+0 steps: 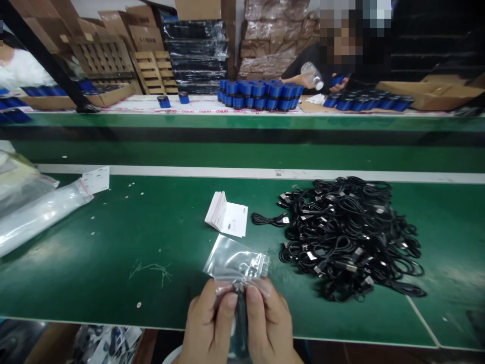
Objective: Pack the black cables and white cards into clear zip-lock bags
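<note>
Both my hands are together at the near edge of the green table (pixel 113 263). My left hand (pixel 208 323) and my right hand (pixel 269 323) pinch the open end of a small clear plastic bag (pixel 237 263) that sticks up and away from me. Between my thumbs a dark black cable (pixel 240 318) is gripped at the bag's mouth. A large heap of coiled black cables (pixel 348 237) lies to the right. One single coiled cable (pixel 270 219) lies apart, left of the heap. A small stack of folded white leaflets (pixel 227 216) lies just beyond the bag.
Clear plastic bags (pixel 34 212) lie at the table's left, beside a white card (pixel 96 179). Across a green conveyor, blue cylindrical items (pixel 259 95) stand in groups. A person opposite holds a clear bottle (pixel 312 75). Cardboard boxes (pixel 428 91) and wooden pallets stand behind.
</note>
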Action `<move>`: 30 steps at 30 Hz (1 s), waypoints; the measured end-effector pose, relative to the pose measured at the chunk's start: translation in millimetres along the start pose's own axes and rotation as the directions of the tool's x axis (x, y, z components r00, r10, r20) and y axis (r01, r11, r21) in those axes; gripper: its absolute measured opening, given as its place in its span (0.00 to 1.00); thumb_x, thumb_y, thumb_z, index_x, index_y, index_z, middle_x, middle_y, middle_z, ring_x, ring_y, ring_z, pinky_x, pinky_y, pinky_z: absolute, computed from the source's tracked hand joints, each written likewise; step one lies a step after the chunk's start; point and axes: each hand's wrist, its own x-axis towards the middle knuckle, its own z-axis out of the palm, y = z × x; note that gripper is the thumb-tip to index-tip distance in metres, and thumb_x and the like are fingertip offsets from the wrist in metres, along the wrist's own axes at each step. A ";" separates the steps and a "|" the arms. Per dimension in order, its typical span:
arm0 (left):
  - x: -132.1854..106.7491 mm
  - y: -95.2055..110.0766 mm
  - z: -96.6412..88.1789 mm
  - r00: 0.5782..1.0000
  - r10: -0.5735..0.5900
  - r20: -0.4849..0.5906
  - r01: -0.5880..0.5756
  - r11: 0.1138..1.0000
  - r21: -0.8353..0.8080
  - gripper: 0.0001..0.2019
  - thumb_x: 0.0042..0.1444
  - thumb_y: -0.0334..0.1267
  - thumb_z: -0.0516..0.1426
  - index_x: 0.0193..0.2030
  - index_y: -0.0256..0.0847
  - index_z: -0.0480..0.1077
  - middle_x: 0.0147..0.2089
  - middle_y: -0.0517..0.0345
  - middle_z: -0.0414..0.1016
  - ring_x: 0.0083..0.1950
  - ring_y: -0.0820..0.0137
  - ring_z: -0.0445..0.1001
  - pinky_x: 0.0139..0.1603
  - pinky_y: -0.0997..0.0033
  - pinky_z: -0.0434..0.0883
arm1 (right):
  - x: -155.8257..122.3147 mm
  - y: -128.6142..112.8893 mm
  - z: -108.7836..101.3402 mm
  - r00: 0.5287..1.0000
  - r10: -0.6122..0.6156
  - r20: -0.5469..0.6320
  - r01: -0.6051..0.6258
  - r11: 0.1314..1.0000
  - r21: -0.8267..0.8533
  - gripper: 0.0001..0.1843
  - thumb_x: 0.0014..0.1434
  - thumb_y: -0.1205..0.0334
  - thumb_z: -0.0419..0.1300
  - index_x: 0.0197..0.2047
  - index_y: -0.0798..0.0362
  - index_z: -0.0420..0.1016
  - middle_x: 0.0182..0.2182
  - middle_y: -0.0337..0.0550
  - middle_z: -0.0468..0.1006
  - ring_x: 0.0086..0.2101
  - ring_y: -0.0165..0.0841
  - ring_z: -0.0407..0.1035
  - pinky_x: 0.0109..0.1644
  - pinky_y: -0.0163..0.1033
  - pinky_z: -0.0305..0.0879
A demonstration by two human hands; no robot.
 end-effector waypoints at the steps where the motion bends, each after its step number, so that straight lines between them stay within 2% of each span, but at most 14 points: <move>1: 2.4 1.5 -2.6 0.999 -0.039 0.036 0.039 0.999 -0.021 0.14 0.62 0.48 0.50 0.35 0.44 0.72 0.25 0.64 0.74 0.24 0.74 0.70 0.29 0.78 0.67 | 1.6 0.1 -2.2 1.000 0.014 0.028 -0.015 1.000 0.026 0.14 0.66 0.65 0.46 0.31 0.49 0.69 0.20 0.34 0.68 0.20 0.28 0.65 0.27 0.32 0.60; 5: 18.2 9.6 -18.6 0.971 -0.205 0.124 0.212 0.976 -0.047 0.13 0.60 0.49 0.53 0.35 0.43 0.71 0.26 0.64 0.70 0.27 0.75 0.68 0.28 0.81 0.65 | 11.9 -3.1 -12.9 0.988 0.024 0.155 -0.039 0.995 0.095 0.12 0.64 0.66 0.49 0.32 0.51 0.71 0.25 0.37 0.68 0.27 0.30 0.66 0.31 0.33 0.62; 9: 29.7 13.9 -30.8 0.953 -0.169 0.252 0.166 0.986 0.032 0.10 0.59 0.42 0.54 0.30 0.42 0.71 0.29 0.64 0.67 0.28 0.77 0.68 0.28 0.83 0.65 | 19.8 -6.8 -19.4 0.980 0.121 0.159 -0.140 0.984 0.109 0.05 0.60 0.65 0.56 0.33 0.51 0.71 0.28 0.37 0.71 0.30 0.30 0.67 0.34 0.32 0.63; 12: 29.6 13.2 -33.3 0.943 -0.167 0.287 0.153 0.986 0.073 0.10 0.60 0.40 0.54 0.30 0.42 0.72 0.29 0.63 0.67 0.28 0.76 0.69 0.27 0.82 0.66 | 21.6 -7.7 -21.6 0.967 0.188 0.172 -0.201 0.978 0.061 0.07 0.60 0.65 0.56 0.29 0.51 0.69 0.25 0.36 0.70 0.28 0.29 0.67 0.32 0.32 0.62; 16: 27.1 10.7 -32.9 0.919 -0.193 0.345 0.172 0.981 0.091 0.09 0.59 0.41 0.55 0.31 0.42 0.73 0.30 0.62 0.68 0.29 0.75 0.70 0.28 0.81 0.67 | 20.8 -8.0 -22.9 0.957 0.181 0.228 -0.186 0.983 -0.001 0.09 0.61 0.65 0.54 0.28 0.52 0.68 0.26 0.36 0.70 0.28 0.29 0.66 0.32 0.32 0.62; 23: 26.5 10.1 -31.2 0.955 -0.084 0.284 0.055 0.993 0.109 0.08 0.57 0.35 0.56 0.28 0.41 0.71 0.27 0.64 0.67 0.26 0.77 0.68 0.25 0.83 0.66 | 15.7 -6.2 -20.4 0.974 0.058 0.218 -0.055 0.998 -0.018 0.09 0.61 0.68 0.51 0.30 0.52 0.66 0.27 0.37 0.69 0.28 0.29 0.65 0.32 0.32 0.61; 26: 25.5 11.9 -32.4 0.965 -0.057 0.256 0.028 0.993 0.113 0.07 0.56 0.34 0.56 0.27 0.41 0.72 0.26 0.64 0.67 0.25 0.77 0.68 0.25 0.82 0.65 | 16.1 -5.8 -23.4 0.966 0.078 0.246 -0.083 0.996 0.011 0.06 0.61 0.69 0.53 0.32 0.52 0.68 0.29 0.38 0.71 0.31 0.29 0.67 0.34 0.32 0.63; 30: 26.2 16.2 -32.2 0.978 -0.105 0.178 0.090 0.992 0.086 0.08 0.55 0.36 0.57 0.25 0.41 0.73 0.25 0.64 0.67 0.24 0.77 0.67 0.23 0.81 0.64 | 18.6 -6.4 -30.6 0.956 0.117 0.269 -0.123 0.992 0.008 0.05 0.61 0.68 0.54 0.35 0.51 0.69 0.31 0.38 0.72 0.33 0.30 0.69 0.36 0.33 0.63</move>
